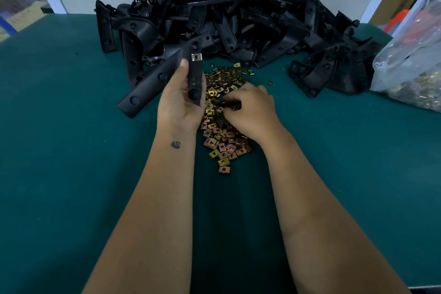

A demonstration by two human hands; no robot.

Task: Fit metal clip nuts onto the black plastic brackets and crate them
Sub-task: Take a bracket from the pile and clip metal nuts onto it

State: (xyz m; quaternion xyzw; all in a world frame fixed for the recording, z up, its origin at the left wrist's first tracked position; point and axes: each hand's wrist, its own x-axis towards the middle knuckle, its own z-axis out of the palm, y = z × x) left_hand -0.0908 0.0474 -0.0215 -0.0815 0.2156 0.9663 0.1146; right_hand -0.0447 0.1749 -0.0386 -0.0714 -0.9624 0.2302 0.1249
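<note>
1. Left hand [180,100] is up off the green table [59,126], palm toward the camera, thumb and fingers wrapped round one long matte black bracket [195,74].
2. One shiny metal clip nut [196,57] sits on that bracket's side edge, near its far end.
3. Square brass-toned clip nuts [220,141] lie heaped flat, too many to count.
4. Right hand [250,107] is palm down in that heap, fingers curled; whether they hold a nut I cannot tell.
5. Behind, a tangled pile of black brackets [238,14]; far right, one clear plastic bag [410,67].

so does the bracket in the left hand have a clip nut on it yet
Yes, one is on. The bracket gripped by the left hand carries a metal clip nut at its top end.
</note>
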